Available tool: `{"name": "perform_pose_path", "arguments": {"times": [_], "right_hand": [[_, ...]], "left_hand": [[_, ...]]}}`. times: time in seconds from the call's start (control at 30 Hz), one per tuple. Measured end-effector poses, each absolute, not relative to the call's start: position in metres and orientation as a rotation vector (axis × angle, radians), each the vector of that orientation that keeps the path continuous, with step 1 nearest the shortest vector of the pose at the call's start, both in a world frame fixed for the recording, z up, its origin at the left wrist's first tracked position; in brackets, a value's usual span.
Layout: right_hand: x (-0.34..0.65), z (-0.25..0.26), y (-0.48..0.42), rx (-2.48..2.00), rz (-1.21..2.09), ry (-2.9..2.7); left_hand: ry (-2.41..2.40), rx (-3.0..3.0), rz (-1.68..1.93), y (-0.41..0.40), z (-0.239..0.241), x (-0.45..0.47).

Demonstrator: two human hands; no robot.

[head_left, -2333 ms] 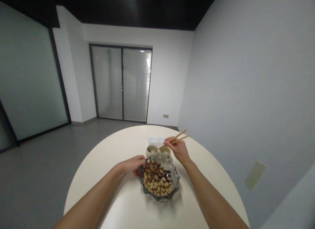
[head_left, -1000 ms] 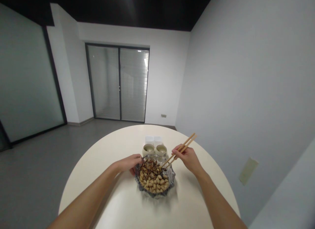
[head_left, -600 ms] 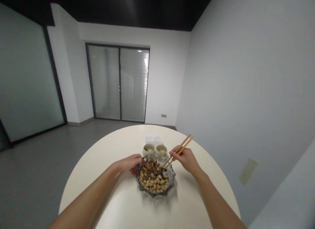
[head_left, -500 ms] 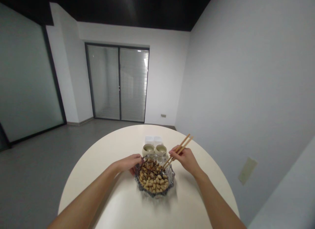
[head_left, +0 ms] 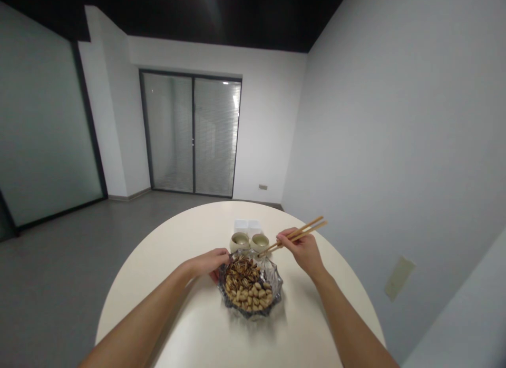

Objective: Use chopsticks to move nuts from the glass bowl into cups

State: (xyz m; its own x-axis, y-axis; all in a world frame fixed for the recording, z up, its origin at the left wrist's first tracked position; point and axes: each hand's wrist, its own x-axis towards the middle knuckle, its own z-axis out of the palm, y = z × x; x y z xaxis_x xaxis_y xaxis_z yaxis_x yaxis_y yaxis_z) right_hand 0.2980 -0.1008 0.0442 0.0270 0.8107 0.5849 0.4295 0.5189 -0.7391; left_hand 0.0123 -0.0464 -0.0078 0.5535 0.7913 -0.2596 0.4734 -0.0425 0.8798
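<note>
A clear glass bowl (head_left: 276,283) with a scalloped rim stands on the table. Brown elongated seeds or nuts (head_left: 242,271) fill its far left part, and pale shelled nuts (head_left: 253,298) lie at the near side. My left hand (head_left: 211,262) grips the bowl's left rim, thumb and fingers on either side. In my right hand (head_left: 301,251) is a pair of wooden chopsticks (head_left: 304,231), their tips over the bowl's far rim, close to the two cups. Whether the tips pinch anything is too small to tell.
Two small beige cups, the left cup (head_left: 239,241) and the right cup (head_left: 260,242), stand just behind the bowl. Behind them is a white divided dish (head_left: 247,226). All rest on a round cream table (head_left: 197,326); a white wall (head_left: 395,146) rises at the right.
The chopstick tips have come up out of the bowl and moved to its far rim, and the sticks now slant flatter. My left hand stays on the bowl.
</note>
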Motion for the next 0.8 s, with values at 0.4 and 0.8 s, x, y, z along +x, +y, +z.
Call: {"name": "perform_pose_path", "arguments": {"times": [0.4,0.8], "right_hand": [[0.26,0.065,-0.064,-1.059,0.196,-1.724],[0.251,0.043,-0.054,-1.105,0.268,-1.611]], "left_hand": [[1.056,1.662,0.356,-0.045,-0.008,0.013],[1.058,1.647,0.364,-0.045,-0.007,0.012]]}}
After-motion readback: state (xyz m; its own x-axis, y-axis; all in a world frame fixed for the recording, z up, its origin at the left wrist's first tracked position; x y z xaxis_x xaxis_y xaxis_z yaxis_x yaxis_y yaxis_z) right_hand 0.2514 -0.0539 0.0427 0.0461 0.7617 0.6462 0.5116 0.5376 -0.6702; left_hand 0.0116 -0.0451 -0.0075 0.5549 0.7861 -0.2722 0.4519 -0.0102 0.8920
